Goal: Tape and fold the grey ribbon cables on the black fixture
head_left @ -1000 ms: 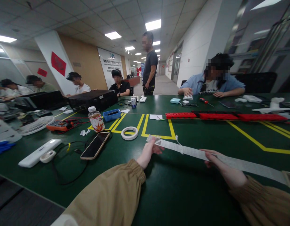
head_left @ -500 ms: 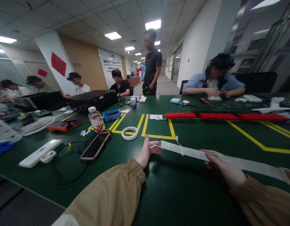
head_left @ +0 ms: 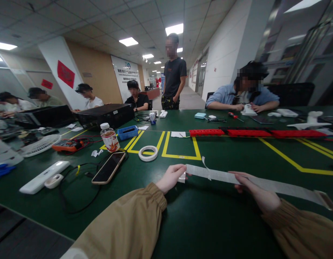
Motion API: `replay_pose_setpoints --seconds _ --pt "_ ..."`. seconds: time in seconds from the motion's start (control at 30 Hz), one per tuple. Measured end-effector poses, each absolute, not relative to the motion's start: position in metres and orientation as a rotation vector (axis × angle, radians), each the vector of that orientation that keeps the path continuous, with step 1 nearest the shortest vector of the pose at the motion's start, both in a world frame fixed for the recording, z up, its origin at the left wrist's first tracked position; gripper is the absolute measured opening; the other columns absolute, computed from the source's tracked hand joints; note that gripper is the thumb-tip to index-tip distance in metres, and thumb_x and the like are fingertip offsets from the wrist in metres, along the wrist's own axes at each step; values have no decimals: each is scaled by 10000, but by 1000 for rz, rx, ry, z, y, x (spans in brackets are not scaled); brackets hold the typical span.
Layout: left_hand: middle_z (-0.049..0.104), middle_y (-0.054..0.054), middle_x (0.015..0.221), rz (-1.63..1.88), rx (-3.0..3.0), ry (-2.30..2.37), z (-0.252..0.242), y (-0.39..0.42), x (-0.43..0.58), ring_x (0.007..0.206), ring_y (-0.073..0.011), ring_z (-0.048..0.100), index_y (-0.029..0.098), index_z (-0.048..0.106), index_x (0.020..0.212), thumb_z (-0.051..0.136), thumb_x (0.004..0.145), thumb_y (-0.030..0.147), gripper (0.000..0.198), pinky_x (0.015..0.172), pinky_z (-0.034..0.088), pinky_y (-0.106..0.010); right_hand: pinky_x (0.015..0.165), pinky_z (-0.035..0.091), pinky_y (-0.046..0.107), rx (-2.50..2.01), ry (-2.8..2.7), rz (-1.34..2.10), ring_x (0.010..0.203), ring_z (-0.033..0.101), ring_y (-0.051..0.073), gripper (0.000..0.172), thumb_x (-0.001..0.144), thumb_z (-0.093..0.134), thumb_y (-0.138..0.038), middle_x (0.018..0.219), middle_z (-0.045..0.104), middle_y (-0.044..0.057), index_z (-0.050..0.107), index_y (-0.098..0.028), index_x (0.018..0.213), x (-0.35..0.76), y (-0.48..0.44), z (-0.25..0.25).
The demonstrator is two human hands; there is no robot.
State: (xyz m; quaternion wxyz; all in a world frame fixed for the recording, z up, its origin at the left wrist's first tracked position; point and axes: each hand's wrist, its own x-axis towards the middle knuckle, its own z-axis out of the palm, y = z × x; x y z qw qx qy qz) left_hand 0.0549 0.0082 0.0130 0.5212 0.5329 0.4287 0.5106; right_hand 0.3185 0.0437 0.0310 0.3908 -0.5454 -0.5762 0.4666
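A long flat white ribbon strip [head_left: 217, 175] lies across the green table [head_left: 204, 216], running from the centre off to the right. My left hand [head_left: 170, 177] pinches the strip's left end, which is folded under my fingers. My right hand [head_left: 252, 189] rests on the strip about a third of the way along and presses it to the table. Both my arms wear tan sleeves. A small white tab [head_left: 206, 167] sticks up from the strip between my hands.
Left of my hands lie a tape roll [head_left: 148, 153], a phone [head_left: 108, 167], a bottle [head_left: 109, 137], a white remote [head_left: 44, 172] and black cables. A red strip [head_left: 258, 133] and yellow floor-tape lines cross the far table. Several people sit around it; one person stands at the far side.
My left hand has drawn back toward me and folded the strip's left end over. The right hand stays in place. The standing person has stepped a little to the right.
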Motion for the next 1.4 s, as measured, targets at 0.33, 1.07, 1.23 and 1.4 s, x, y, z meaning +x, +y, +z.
replay_pose_setpoints --seconds 0.33,1.07,1.23,1.4 --pt "674 -78 664 1143 1246 982 12 6 56 584 -132 573 76 664 907 605 747 557 511 622 437 -247 587 453 304 -1335 -1439 1189 688 527 187 394 737 593 -487 864 627 79 661 -182 978 316 43 29" --pt "663 -67 641 1078 1425 1004 4 10 56 590 -142 575 107 640 794 478 817 589 509 611 424 -240 585 483 308 -1312 -1585 1165 672 559 186 433 737 579 -519 814 629 63 655 -163 970 319 45 25" --pt "591 -14 501 1065 1495 1105 4 9 54 472 -106 489 115 634 762 435 847 564 498 519 351 -208 559 484 300 -1301 -1596 1132 659 568 185 451 711 591 -556 798 629 63 654 -167 931 317 44 25" --pt "515 23 427 1098 1466 1139 6 9 54 390 -88 403 127 619 779 434 835 578 491 441 265 -207 540 482 302 -1272 -1612 1087 670 572 193 502 708 582 -590 836 627 69 643 -168 972 317 44 22"
